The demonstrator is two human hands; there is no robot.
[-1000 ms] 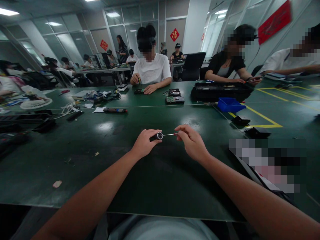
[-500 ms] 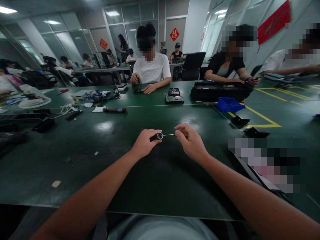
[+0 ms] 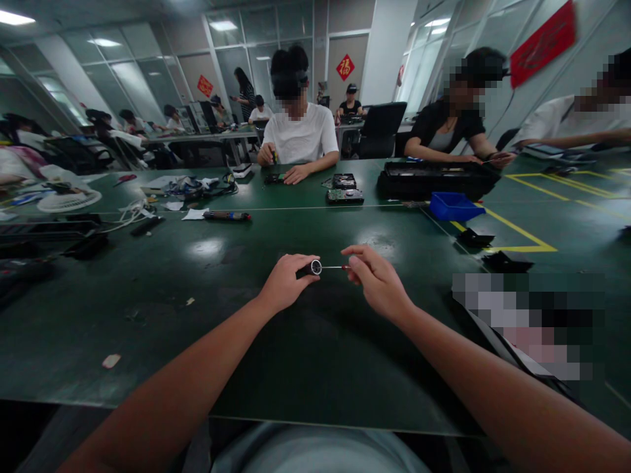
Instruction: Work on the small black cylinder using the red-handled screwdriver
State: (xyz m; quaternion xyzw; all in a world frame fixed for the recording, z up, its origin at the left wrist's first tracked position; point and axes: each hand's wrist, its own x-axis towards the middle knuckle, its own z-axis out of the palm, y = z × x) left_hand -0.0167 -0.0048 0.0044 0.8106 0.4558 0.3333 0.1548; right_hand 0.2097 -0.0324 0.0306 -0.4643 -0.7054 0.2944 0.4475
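Observation:
My left hand (image 3: 283, 282) is closed round a small black cylinder (image 3: 316, 267), pinched between thumb and fingers. The cylinder's round end has a silver rim and faces me. From the right, the thin metal shaft of a screwdriver (image 3: 333, 267) reaches to its side; whether the tip sits inside the cylinder I cannot see. My right hand (image 3: 377, 279) grips the screwdriver, thumb on the near side and index finger stretched over the top. A red part shows at the thumb, while most of the handle is hidden behind the fingers. Both hands are above the green table (image 3: 296, 368).
Opposite, a person (image 3: 300, 135) in white works by circuit boards (image 3: 345, 196). At the right lie a blue bin (image 3: 454, 206), a long black case (image 3: 436, 179) and black pieces (image 3: 507, 261). A dark pen-like tool (image 3: 227, 216) and cables (image 3: 135, 213) are at the left.
The fingers of my right hand have shifted round the screwdriver, and its brownish handle end no longer shows. My left hand and the cylinder have stayed in place.

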